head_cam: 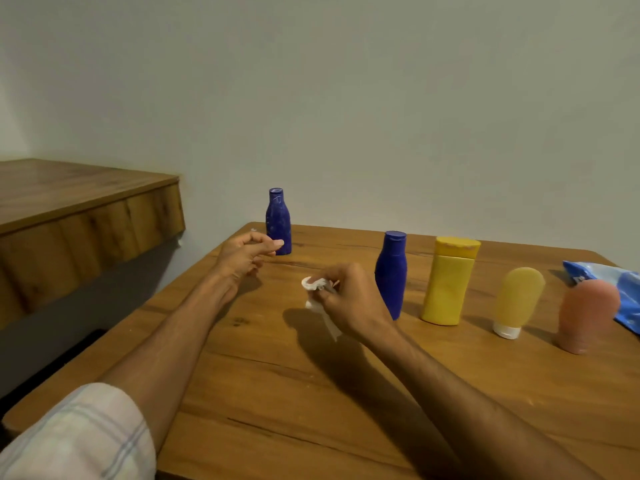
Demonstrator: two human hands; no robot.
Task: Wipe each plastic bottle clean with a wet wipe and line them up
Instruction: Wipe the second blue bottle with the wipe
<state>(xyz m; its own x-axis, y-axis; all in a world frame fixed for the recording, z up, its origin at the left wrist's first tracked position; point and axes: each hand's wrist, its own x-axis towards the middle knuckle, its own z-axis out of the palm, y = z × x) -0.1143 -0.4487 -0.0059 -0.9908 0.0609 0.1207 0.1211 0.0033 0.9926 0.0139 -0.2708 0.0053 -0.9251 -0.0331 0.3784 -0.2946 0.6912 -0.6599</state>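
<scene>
My right hand [346,296] pinches a crumpled wet wipe [317,289] above the wooden table [277,393]. My left hand [247,256] is empty, fingers loosely curled, its tip just beside the small blue bottle [278,221] standing alone at the far left.

I'd guess that one is wiped and placed, though pale smudges show on it. Likely left to do, standing to the right: taller blue bottle [391,271], yellow bottle [448,282], yellow tube [517,299], pink tube [585,313]. A blue wipes pack [620,289] lies at the right edge.
</scene>
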